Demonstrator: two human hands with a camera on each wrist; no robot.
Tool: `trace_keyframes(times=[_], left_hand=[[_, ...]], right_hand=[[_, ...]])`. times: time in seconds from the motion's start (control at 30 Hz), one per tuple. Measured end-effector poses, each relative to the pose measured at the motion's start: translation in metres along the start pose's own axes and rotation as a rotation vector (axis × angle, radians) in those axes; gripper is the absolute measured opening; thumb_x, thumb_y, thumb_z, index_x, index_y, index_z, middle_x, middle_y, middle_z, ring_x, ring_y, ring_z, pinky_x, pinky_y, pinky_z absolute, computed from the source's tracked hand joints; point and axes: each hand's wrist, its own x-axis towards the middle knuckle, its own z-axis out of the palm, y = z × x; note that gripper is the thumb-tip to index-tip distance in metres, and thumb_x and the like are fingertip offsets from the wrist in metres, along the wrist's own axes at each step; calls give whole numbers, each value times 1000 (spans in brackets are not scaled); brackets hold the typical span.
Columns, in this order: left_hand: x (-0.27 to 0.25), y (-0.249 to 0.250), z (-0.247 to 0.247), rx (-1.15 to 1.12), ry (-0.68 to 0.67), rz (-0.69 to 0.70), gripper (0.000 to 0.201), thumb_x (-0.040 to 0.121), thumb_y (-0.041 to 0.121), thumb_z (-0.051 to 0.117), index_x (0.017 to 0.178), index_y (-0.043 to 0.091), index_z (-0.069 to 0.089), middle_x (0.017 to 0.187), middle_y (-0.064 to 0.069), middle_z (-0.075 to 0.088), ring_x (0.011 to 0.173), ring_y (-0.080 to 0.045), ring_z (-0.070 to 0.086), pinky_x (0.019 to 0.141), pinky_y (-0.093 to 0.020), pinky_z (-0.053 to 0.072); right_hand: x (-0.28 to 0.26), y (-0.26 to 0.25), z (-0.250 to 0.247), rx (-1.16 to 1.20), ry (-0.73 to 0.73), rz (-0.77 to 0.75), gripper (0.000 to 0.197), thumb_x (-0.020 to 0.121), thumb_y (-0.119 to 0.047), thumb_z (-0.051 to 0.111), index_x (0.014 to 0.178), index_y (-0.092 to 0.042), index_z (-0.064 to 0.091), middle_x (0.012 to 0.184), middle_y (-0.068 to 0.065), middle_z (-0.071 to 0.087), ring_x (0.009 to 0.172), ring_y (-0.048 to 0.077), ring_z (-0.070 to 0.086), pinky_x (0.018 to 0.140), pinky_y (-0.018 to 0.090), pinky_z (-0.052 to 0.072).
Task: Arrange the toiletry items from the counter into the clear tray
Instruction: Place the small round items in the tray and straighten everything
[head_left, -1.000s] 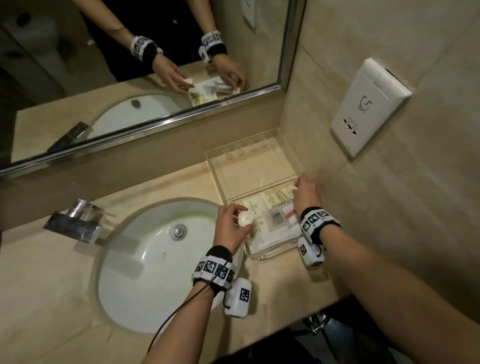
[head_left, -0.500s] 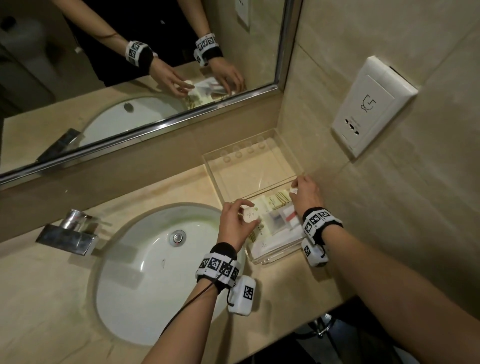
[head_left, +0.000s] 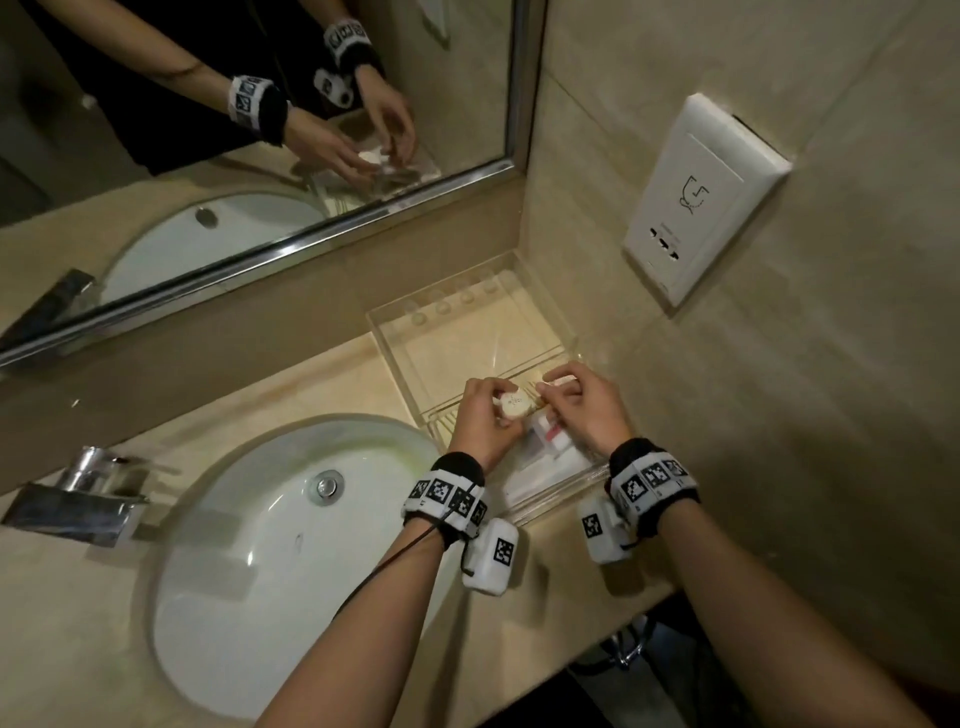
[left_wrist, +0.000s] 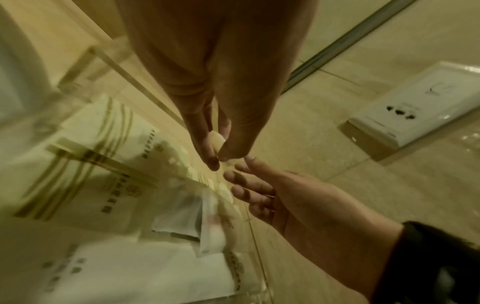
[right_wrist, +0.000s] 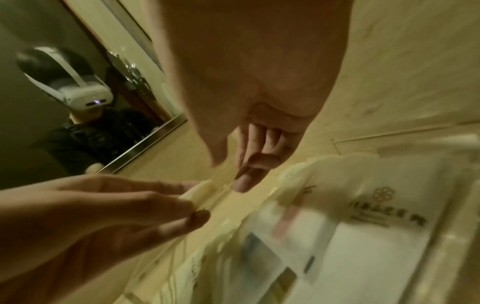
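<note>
The clear tray (head_left: 395, 353) stands in the counter corner, with several white and cream packets (head_left: 550, 447) lying in its near compartment. Over the tray's divider, my left hand (head_left: 506, 400) grips a round cream disc (head_left: 516, 408) by its edge. My right hand (head_left: 563, 389) is right beside it, and thumb and forefinger seem to pinch a small white item (head_left: 560, 382). In the left wrist view, my left hand's fingers (left_wrist: 207, 148) hold the disc (left_wrist: 217, 139), and my right hand's fingers (left_wrist: 249, 181) reach up to them. The right wrist view shows the packets (right_wrist: 363, 216) below both hands.
An oval white sink (head_left: 270, 545) with a chrome tap (head_left: 78, 499) lies left of the tray. A mirror (head_left: 234, 130) runs along the back wall. A white socket plate (head_left: 701, 197) is on the right wall. The counter edge (head_left: 597, 618) is close under my wrists.
My left hand has carried the disc from the tray's left edge to over its middle. My right hand has moved left from the tray's right wall, so the two hands now meet.
</note>
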Motion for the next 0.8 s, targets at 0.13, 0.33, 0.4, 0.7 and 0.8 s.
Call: trace_keyframes(times=[0.13,0.33,0.4,0.7,0.8], left_hand=[[19,7,19,165,0,33,36,77,12,75,108,11,57,115,-2,48,87,-17,56,84,-26,50],[40,9,42,397,-3,70,31,79,6,69,107,8,56,113,-7,49,87,-24,56,79,-33,50],[45,8,47,449,7,71,30,81,2,66,108,6,54,115,-9,48,82,-26,57,76,-37,52],[49,-2,54,586,-5,113,44,74,0,69,113,7,51,114,-8,44,77,-24,57,72,-39,55],[47,0,52,579,-9,120,41,77,1,66,114,8,50,115,-8,45,80,-25,57,74,-39,54]], right_hand=[[1,28,-13,-290,127,-54,16,89,-23,66,104,-19,59,84,0,69,74,14,68,73,37,59],[-1,41,-19,-347,177,-49,13,89,-21,64,102,-22,59,79,-3,68,69,14,68,65,42,60],[-1,43,-19,-356,170,-46,12,90,-21,63,100,-23,58,78,-3,67,68,14,69,62,41,61],[7,33,-13,-426,192,-115,8,92,-17,61,100,-17,60,84,-3,67,69,15,66,63,38,61],[16,31,-8,-473,205,-162,12,90,-13,62,101,-18,62,97,-3,65,75,14,63,71,38,59]])
